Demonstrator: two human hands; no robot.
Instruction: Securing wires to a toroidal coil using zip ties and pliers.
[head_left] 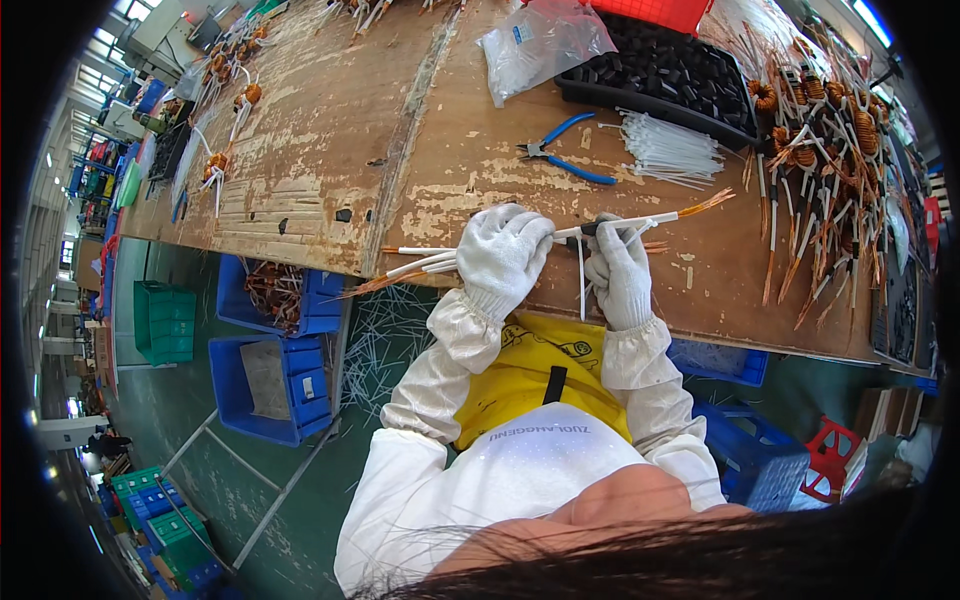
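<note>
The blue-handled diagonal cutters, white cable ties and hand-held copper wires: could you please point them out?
Blue-handled diagonal cutters (538, 151): head view, on the pivot.
White cable ties (670, 151): head view, middle of the pile.
Hand-held copper wires (655, 218): head view, on a white sleeve.

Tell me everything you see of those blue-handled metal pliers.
The blue-handled pliers have a dark metal head and two curved handles, spread apart. They lie on the worn brown wooden tabletop, head pointing left, near thin white plastic strips. The white-gloved left hand and white-gloved right hand are clear of them.
</note>
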